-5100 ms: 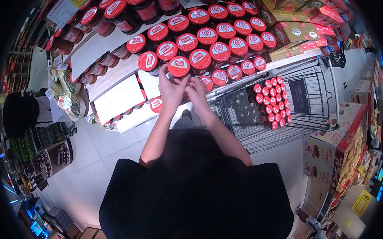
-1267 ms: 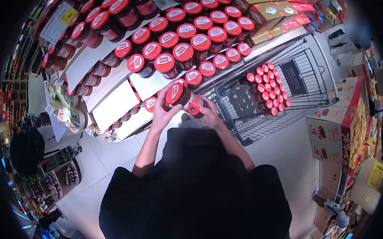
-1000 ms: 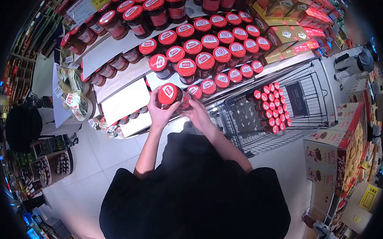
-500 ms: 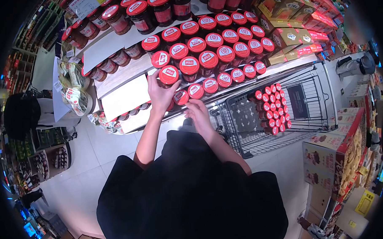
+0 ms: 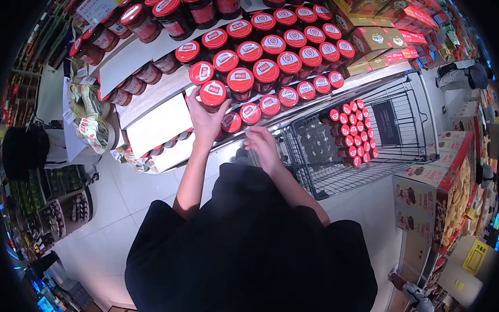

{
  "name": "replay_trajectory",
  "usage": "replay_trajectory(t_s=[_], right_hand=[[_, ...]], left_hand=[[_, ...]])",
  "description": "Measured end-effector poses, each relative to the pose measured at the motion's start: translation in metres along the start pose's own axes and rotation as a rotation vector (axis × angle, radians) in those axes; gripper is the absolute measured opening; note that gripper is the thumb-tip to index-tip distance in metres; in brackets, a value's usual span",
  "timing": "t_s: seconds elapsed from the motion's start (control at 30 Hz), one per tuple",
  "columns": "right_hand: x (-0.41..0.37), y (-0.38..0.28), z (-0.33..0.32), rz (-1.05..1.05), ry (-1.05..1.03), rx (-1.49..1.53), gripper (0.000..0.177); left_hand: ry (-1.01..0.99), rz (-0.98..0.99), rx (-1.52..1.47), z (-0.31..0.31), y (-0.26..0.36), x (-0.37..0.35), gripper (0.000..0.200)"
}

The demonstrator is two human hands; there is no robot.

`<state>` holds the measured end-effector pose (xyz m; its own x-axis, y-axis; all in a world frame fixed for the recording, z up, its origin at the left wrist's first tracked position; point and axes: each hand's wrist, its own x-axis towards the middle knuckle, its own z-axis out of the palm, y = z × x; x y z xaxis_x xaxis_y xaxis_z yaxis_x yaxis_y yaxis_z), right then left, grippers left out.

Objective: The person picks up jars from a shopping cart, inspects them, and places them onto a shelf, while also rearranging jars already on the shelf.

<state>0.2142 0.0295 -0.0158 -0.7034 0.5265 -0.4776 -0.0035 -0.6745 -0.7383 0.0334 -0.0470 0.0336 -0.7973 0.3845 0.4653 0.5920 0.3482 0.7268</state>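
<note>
My left hand [image 5: 205, 118] is wrapped round a red-lidded jar [image 5: 213, 92] at the near left corner of the upper group of jars. Rows of similar jars [image 5: 265, 71] stand to its right and behind it. My right hand [image 5: 262, 148] is off the shelf, its fingers loosely curled, just below a lower front row of jars [image 5: 250, 113]. Nothing shows in that hand, and its fingertips are apart from the jars. A white board [image 5: 157, 128] lies on the shelf left of my left hand.
A shopping cart [image 5: 320, 186] at the right holds a block of red-lidded jars [image 5: 355, 132]. Yellow and red boxes [image 5: 374, 39] are stacked at the back right. Large cartons [image 5: 418, 200] stand at the lower right. A price sign [image 5: 101, 3] is at the upper left.
The view has shifted slightly, so the shelf jars appear a little further left. My left hand stays on the same jar. My right hand remains near the front row, slightly farther from it.
</note>
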Motion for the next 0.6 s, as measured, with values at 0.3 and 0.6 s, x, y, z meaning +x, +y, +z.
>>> replay_trajectory(t_s=[0.3,0.6], right_hand=[[0.006,0.0,-0.022,-0.052,0.016,-0.065,0.029],[0.009,-0.002,-0.019,-0.054,0.055,-0.053,0.029]], left_hand=[[-0.162,-0.175,-0.096,0.005,-0.016,-0.008,0.077],[-0.159,-0.201,-0.138,0.008,-0.013,-0.008,0.07]])
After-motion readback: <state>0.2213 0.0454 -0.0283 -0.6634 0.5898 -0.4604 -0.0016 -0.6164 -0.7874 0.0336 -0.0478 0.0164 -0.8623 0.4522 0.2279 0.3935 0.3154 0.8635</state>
